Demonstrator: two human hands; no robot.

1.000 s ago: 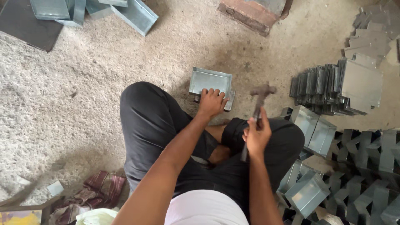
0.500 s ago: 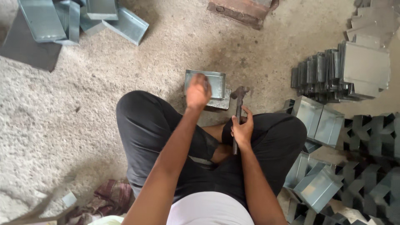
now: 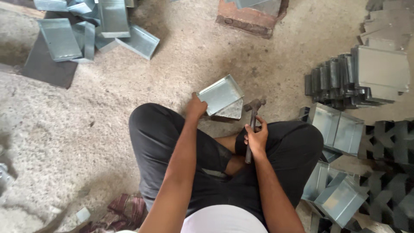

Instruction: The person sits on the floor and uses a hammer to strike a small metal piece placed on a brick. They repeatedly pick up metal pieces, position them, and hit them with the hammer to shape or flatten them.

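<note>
Two hands work over sandy floor. Left hand [image 3: 196, 106] grips the near corner of a shallow grey metal tray [image 3: 221, 94], tilted up on a block just before the knees. Right hand [image 3: 256, 139] is wrapped round a hammer [image 3: 252, 122], head beside the tray. Folded trays [image 3: 345, 82] are stacked right; loose ones [image 3: 92, 26] lie top-left.

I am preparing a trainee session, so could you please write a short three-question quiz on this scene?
1. True or false: the right hand holds a hammer.
2. What does the left hand hold? A) brick B) shallow metal tray C) cloth
3. Fill in: the person sits on the ____.

Key:
1. True; its grip is around the handle.
2. B, the metal tray, tilted up beside the hammer head.
3. Floor.
</note>
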